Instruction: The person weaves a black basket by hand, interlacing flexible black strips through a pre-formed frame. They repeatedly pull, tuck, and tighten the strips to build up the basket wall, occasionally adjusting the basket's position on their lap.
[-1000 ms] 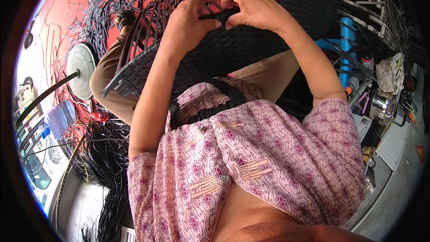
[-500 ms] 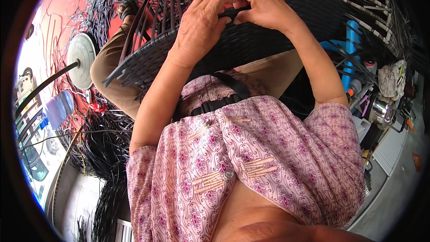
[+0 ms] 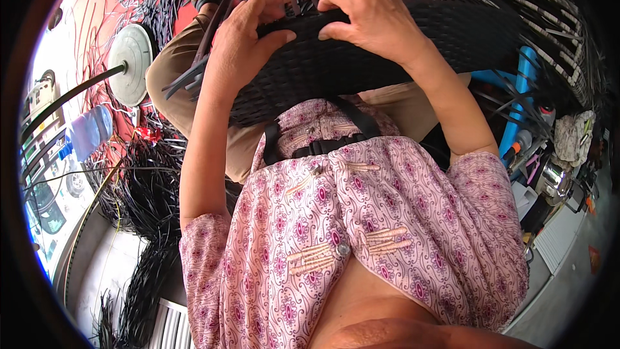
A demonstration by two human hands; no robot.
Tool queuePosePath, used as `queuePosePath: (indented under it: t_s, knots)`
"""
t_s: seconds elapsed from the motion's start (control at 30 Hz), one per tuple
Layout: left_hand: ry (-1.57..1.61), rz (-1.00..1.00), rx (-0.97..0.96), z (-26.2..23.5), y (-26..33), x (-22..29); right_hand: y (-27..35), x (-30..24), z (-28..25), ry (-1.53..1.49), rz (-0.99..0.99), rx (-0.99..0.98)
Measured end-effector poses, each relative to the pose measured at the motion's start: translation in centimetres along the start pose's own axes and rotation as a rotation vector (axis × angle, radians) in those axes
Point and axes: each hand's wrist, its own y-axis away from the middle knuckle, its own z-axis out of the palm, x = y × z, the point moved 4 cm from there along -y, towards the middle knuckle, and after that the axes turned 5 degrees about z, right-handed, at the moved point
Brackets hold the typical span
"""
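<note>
One tightly woven black panel (image 3: 310,68), strip ends (image 3: 184,81) fraying leftward; left hand (image 3: 245,45) and right hand (image 3: 378,22) straddle its rim (image 3: 305,21), grips parted, open room between.

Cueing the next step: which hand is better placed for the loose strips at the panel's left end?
Left, probably. The left hand is at the upper edge of the black woven panel, nearer the loose strips; the right hand is farther along, with the left wrist between.

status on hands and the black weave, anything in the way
Left hand and right hand at upper edge of black woven panel. Thumbs this side, grip firmness unclear. Dark strips strewn beyond, none clearly blocking hands.
</note>
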Motion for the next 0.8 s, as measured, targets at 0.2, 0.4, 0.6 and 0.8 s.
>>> queuePosePath:
  t_s: [0.2,0.4,0.6,0.8]
  knots:
    - [0.159,0.006,-0.063,0.8,-0.8,-0.7,-1.7,-0.9,1.1,0.046,0.046,-0.096]
    - [0.168,-0.037,-0.132,1.2,-1.3,-1.3,-2.8,-0.9,1.7,0.082,0.116,-0.241]
    - [0.347,-0.059,-0.113,2.0,-1.0,-2.6,-3.9,-0.4,2.4,-0.041,0.194,-0.366]
    - [0.171,-0.004,-0.076,1.4,-0.3,-0.5,-3.3,-0.3,2.3,-0.126,0.235,-0.36]
